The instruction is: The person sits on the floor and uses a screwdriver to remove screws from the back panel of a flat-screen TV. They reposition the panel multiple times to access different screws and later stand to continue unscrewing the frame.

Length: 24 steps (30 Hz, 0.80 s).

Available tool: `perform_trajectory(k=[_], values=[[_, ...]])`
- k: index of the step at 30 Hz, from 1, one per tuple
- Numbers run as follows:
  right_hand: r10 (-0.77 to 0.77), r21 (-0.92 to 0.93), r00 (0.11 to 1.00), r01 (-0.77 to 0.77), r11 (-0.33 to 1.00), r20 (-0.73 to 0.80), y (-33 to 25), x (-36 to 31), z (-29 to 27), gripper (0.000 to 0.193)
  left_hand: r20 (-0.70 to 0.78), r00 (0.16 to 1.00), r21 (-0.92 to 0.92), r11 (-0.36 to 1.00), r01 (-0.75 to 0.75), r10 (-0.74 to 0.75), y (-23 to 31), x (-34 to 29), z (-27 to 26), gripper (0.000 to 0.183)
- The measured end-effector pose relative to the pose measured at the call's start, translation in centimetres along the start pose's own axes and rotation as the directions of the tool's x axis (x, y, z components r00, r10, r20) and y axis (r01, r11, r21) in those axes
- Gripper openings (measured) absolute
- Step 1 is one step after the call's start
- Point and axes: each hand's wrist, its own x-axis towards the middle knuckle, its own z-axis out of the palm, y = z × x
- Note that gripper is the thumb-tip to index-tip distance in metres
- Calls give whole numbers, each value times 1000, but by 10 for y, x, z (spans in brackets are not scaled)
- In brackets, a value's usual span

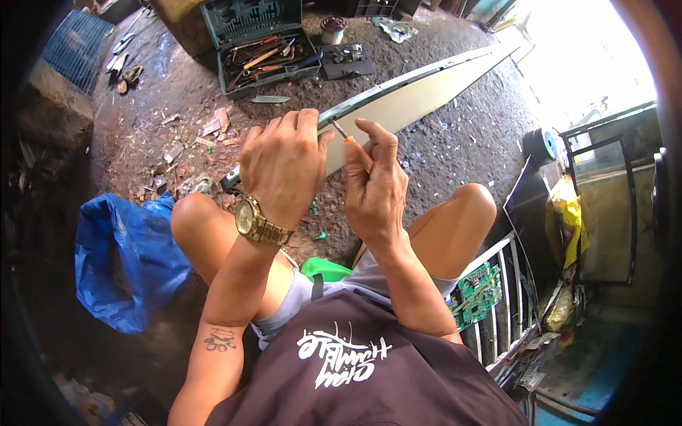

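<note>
A long flat panel (pixel 419 96) with a dark frame and a pale face stands on edge in front of me, running from near my left knee to the far right. My left hand (pixel 284 153) is closed over its dark frame, and the fingertips are hidden behind it. An orange-handled screwdriver (pixel 365 157) is gripped in my right hand (pixel 376 188), its shaft slanting up and left. The screwdriver's tip meets the frame just right of my left hand; whether a screw sits there is too small to tell.
Beyond the panel lies an open toolbox (pixel 270 64) full of hand tools, with a knife blade (pixel 271 99) before it. A blue sack (pixel 128 263) is at my left. To the right, a green circuit board (pixel 477 295) rests on a white rack (pixel 508 284). Debris litters the floor.
</note>
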Motion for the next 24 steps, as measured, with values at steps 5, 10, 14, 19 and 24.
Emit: perform_trajectory(k=[5, 10, 14, 19, 24], values=[[-59, 16, 993, 61, 998, -101, 1, 3, 5, 34, 4, 1000, -29, 1000, -9, 9, -2, -2, 0, 28], [112, -54, 994, -111, 992, 16, 6, 4, 1, 38, 0, 1000, -23, 1000, -12, 12, -4, 0, 3, 24], [-85, 91, 996, 87, 992, -27, 5, 5, 5, 33, -38, 999, -16, 1000, -25, 24, -7, 2, 4, 23], [21, 38, 998, -18, 999, -62, 4, 5, 9, 30, -30, 999, -1, 1000, -22, 22, -9, 4, 6, 23], [58, 31, 995, -56, 998, -83, 9, 6, 13, 31, -45, 999, 20, 999, -28, 29, -10, 4, 7, 23]])
